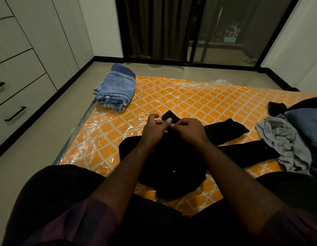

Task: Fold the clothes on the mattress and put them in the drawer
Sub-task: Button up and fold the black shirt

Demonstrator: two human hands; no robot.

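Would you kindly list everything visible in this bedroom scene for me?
black garment: one, black, spread at mattress centre
folded jeans: one stack, blue, mattress's far left corner
grey garment: one, grey, crumpled at mattress's right
blue garment: one, blue, right edge beside the grey one
mattress: one, orange lattice under clear plastic, on floor
drawers: at least two, pale with black handles, left wall
curtain: one, dark, far wall
left hand: one, pinching black garment's top
right hand: one, pinching it alongside
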